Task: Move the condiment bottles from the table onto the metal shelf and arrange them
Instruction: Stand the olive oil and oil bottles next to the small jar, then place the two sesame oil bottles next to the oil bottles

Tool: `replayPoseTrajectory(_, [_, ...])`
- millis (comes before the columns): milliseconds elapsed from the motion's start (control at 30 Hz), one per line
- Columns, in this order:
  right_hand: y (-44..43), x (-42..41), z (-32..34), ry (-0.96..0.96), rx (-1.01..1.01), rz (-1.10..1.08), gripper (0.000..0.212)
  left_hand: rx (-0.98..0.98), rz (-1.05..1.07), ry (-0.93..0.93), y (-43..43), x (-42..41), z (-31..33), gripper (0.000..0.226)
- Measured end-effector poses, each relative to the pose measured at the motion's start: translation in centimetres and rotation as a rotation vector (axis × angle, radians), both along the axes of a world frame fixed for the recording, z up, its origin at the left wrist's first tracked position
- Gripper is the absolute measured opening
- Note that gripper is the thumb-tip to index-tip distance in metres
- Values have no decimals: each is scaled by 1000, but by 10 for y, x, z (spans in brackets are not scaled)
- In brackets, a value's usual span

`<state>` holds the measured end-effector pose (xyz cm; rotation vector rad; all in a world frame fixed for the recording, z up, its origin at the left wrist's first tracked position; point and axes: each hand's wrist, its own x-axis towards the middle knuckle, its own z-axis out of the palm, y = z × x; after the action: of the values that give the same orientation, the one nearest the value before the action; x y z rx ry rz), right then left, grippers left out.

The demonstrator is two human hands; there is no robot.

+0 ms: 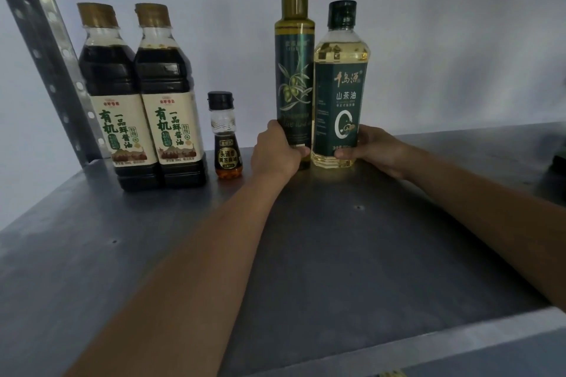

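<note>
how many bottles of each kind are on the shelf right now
soy sauce bottles: 2
small sesame oil bottle: 1
olive oil bottle: 1
camellia oil bottle: 1
total: 5

Five bottles (171, 95) on metal shelf (122, 254)
</note>
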<state>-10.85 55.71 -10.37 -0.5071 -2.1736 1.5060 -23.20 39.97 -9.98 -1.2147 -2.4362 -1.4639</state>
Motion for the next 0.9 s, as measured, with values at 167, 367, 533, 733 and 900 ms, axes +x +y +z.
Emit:
replayPoseTrajectory(167, [-7, 4, 1, -14, 66, -36, 59, -19, 15, 33, -2, 4, -2, 53])
replayPoseTrajectory(367, [-24, 29, -7, -322, 664, -147, 51, -213, 137, 228, -21, 23, -5, 40])
replayPoseTrajectory(533, [-46, 93, -8, -408, 815, -36, 42, -337, 146, 477, -54, 68, -8, 20])
replayPoseTrajectory(733, [-57, 240, -10, -324, 827, 58, 45, -380, -45, 576, -68, 136, -8, 15])
replayPoseTrajectory(900, [-23, 337, -14, 166, 661, -270, 23, -348, -223, 534, -5, 211, -10, 45])
